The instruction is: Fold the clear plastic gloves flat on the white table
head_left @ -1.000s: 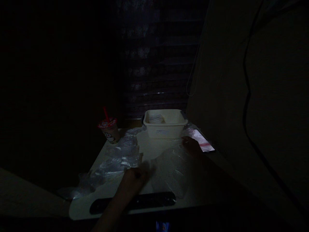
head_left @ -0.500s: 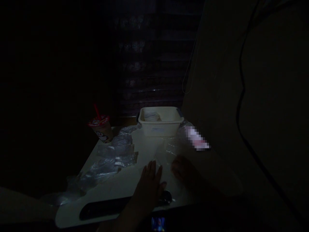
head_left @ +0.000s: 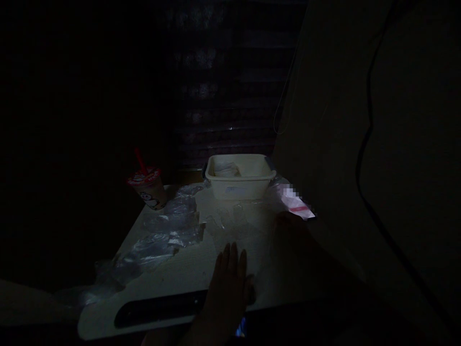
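My left hand (head_left: 230, 276) lies flat on the pale tabletop with its fingers stretched forward, holding nothing I can see. Ahead of its fingertips is a thin clear plastic bag or film (head_left: 225, 216), its outline faint in the dim light. My right hand (head_left: 291, 225) is farther forward on the right, close to a lit pink-and-white flat thing (head_left: 298, 209). Darkness hides its fingers, and whether it holds anything does not show. A row of crumpled clear plastic bags (head_left: 154, 247) runs along the table's left side.
At the back stands a cream plastic tub (head_left: 239, 189) with clear plastic inside. A lidded drink cup (head_left: 151, 192) with a red straw is at the back left. The table (head_left: 173, 283) has a long dark slot (head_left: 158, 310) near its front edge. A dark cable (head_left: 360, 163) hangs at right.
My right hand has moved forward and right, away from the left hand, toward the pink-and-white thing. Clear plastic now shows flatter in front of the tub. The left hand stays flat, shifted slightly right.
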Demonstrator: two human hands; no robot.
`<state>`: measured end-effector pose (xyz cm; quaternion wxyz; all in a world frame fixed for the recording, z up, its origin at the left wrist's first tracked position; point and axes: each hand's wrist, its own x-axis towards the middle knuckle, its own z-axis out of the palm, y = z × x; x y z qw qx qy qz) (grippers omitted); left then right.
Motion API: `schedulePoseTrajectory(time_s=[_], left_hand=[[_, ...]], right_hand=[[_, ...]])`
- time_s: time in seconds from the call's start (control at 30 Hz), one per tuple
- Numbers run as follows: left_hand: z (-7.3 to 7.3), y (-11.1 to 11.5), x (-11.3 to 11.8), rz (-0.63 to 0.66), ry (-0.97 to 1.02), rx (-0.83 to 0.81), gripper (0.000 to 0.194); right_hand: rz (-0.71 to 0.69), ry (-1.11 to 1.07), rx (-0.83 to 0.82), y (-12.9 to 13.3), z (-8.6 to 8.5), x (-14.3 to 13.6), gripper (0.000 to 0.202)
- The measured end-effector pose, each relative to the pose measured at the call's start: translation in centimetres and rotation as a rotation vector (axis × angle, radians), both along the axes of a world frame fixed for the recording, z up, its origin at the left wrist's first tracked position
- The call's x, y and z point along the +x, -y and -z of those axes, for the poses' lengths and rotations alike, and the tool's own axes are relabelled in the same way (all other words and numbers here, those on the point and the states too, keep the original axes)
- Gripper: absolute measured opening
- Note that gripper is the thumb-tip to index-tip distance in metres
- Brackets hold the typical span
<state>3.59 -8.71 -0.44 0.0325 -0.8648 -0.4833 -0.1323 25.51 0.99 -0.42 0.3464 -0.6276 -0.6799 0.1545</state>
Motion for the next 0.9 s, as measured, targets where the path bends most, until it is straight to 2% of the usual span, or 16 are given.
schedulePoseTrajectory(time_s=[0.1, 0.2, 0.3, 0.4, 0.5, 0.57, 0.67, 0.77, 0.83, 0.9], left_hand=[[0.7, 0.4, -0.1, -0.005, 0.003, -0.012, 0.046], [0.3, 0.9, -0.2, -0.002, 0.018, -0.064, 0.051], [-0.5, 1.0, -0.3, 0.010, 0.035, -0.116, 0.055], [-0.8, 1.0, -0.1, 0.036, 0.054, -0.133, 0.056], [-0.8, 1.1, 0.7, 0.091, 0.072, -0.151, 0.052], [-0.7, 1.3, 1.2, 0.126, 0.070, -0.184, 0.049], [-0.6, 1.6, 1.5, 0.167, 0.047, -0.205, 0.049], [-0.6, 1.9, 1.2, 0.203, 0.022, -0.206, 0.051], [-0.8, 2.0, 0.9, 0.223, 0.009, -0.233, 0.053], [-1.1, 2.1, 0.7, 0.240, -0.001, -0.263, 0.054]], right_hand=[[0.152, -0.056, 0.000, 0.6, -0.5, 1.4, 0.021], [0.162, -0.032, 0.162, 1.6, -1.7, 1.2, 0.025], [-0.005, 0.117, 0.347, 2.7, -3.4, -0.4, 0.023], [-0.281, 0.292, 0.431, 3.5, -4.8, -3.1, 0.024], [-0.520, 0.419, 0.390, 4.0, -5.3, -5.8, 0.024], [-0.571, 0.496, 0.286, 4.0, -5.0, -7.2, 0.021], [-0.559, 0.642, 0.164, 3.3, -3.9, -8.1, 0.015], [-0.520, 0.722, 0.125, 2.0, -2.8, -8.1, 0.014], [-0.436, 0.672, 0.085, 0.9, -2.3, -7.7, 0.016], [-0.287, 0.563, 0.004, -0.4, -2.1, -7.0, 0.017]])
